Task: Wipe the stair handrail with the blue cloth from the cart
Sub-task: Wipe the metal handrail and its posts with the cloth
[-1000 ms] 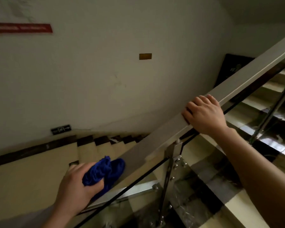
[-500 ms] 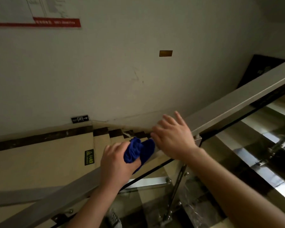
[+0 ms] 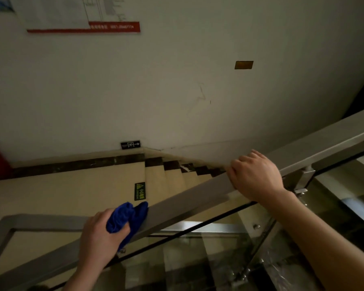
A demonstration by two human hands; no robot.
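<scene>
A left hand (image 3: 102, 236) presses a bunched blue cloth (image 3: 127, 219) onto a sloping metal handrail (image 3: 189, 203). The right hand (image 3: 255, 177) grips the rail higher up. Wiping looks underway; how much remains unclear.

The left hand (image 3: 101, 234) covers most of the blue cloth (image 3: 127, 219), and the right hand (image 3: 255, 177) hides the stretch of handrail (image 3: 187, 203) beneath it. The wall notice (image 3: 82, 15) is cut off by the top edge, its print too small to read. Both forearms leave the bottom edge.
</scene>
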